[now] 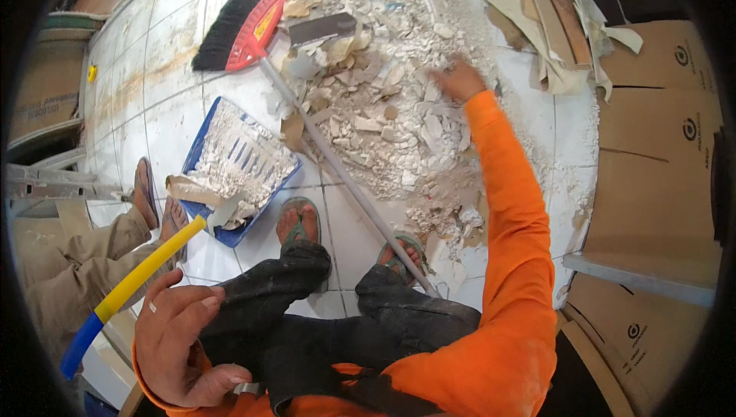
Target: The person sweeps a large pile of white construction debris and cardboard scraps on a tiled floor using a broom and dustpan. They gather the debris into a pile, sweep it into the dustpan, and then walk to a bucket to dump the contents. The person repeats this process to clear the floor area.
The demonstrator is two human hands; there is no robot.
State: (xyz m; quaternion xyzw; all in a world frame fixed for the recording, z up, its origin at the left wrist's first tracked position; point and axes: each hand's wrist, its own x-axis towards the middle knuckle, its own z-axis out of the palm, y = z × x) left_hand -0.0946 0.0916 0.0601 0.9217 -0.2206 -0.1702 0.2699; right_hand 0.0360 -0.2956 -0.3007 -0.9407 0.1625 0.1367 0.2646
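My right hand (460, 81) reaches forward over a heap of broken plaster rubble (399, 122); its fingertips are blurred among the chips, so I cannot see whether they grip a piece. Lower left, my left hand (180, 340) is held up with the thumb apart from half-bent fingers and nothing between them. Close beside it runs the yellow and blue handle (142, 271) of a blue dustpan (201, 129), which lies on the floor loaded with white dust and chips. A broom (249, 34) with black bristles and a red head lies across the rubble, its grey stick slanting toward my right foot.
Another person's sandalled feet (144, 195) and trousered legs are at the left, beside a metal ladder (61, 187). Torn strips of board (544, 26) lie at the far right. Brown cardboard (655, 187) lines the right side. White floor tiles (172, 110) show under the dust.
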